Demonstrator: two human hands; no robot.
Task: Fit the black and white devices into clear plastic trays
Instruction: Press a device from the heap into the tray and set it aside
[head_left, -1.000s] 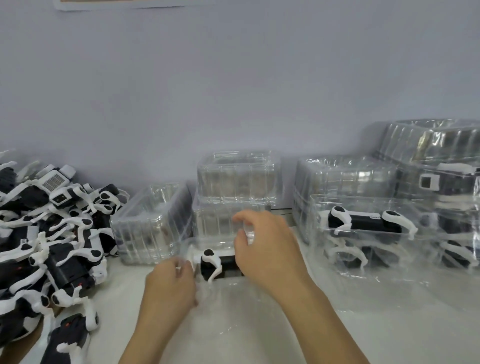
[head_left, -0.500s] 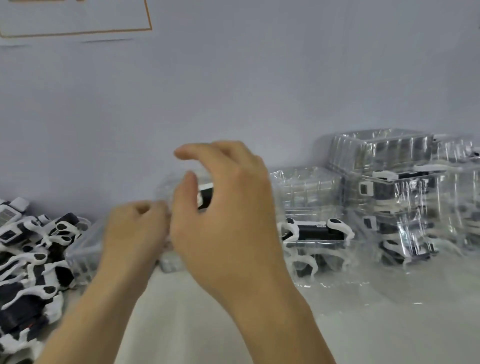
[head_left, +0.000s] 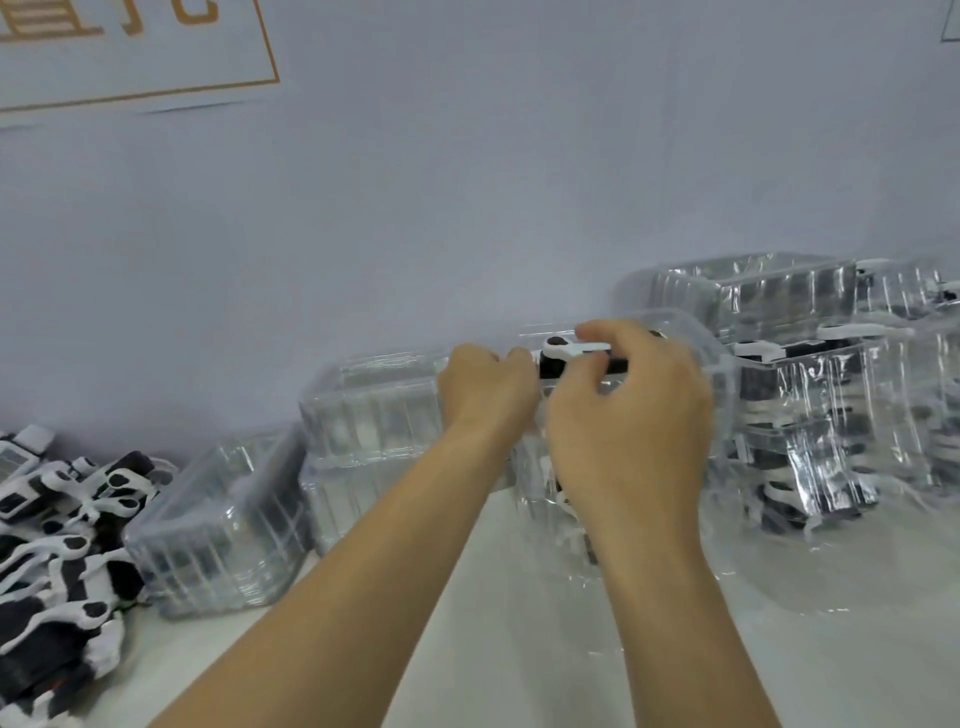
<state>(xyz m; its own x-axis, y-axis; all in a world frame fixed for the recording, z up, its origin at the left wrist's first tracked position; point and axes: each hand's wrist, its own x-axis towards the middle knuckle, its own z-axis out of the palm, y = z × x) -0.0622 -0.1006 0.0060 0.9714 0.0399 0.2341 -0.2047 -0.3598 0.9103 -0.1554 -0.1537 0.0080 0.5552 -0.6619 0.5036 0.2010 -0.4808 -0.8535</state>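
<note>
Currently both hands hold one clear, ribbed, thin-walled tray (head_left: 691, 343) raised above the white table (head_left: 519, 649): left hand (head_left: 485, 389) curled on its left edge, right hand (head_left: 631, 410) pinching the device (head_left: 566, 353) seated inside. Device: matte black block, glossy white curved arms. Loose devices (head_left: 57, 530) heaped far left; filled trays (head_left: 810, 384) stacked right.

Pile of devices (head_left: 57, 545) cut off at left edge. Right trays (head_left: 841, 395) blurred. Held device (head_left: 576, 356) mostly hidden behind right hand (head_left: 631, 421).
</note>
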